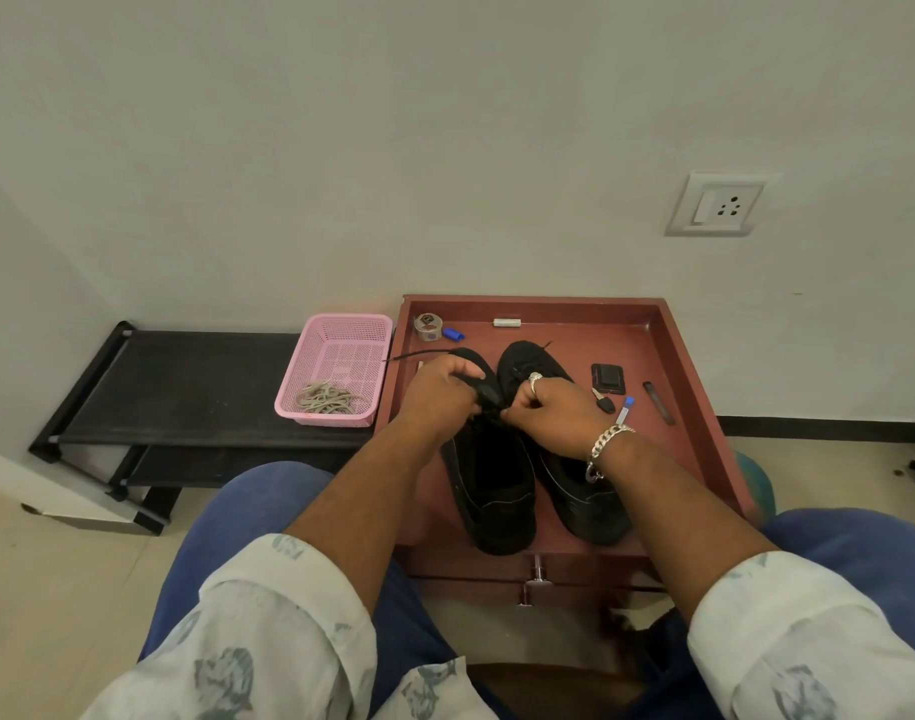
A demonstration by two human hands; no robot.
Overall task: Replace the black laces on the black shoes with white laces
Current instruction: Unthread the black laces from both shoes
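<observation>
On the red-brown tray [668, 324] by the wall, the two black shoes [502, 491] lie side by side, long axes running from the person toward the wall, heels nearest the knees. Both hands meet over the lacing of the left-side shoe, so the work sits directly beneath the fingers. The left hand [439, 389] curls around the shoe's tongue and the black lace [419, 354], whose loose end trails out leftward over the tray's edge. The right hand [543, 405], wearing a ring and chain bracelet, pinches something small at the eyelets, probably the same lace, though this is too dark to confirm. I judge the black lace is being pulled out.

The white laces [328, 398] lie bunched in the pink basket [364, 330] just left of the tray, nearer the left hand.

No readable writing shows; the tape roll [427, 325] carries a mark too small to make out.
</observation>
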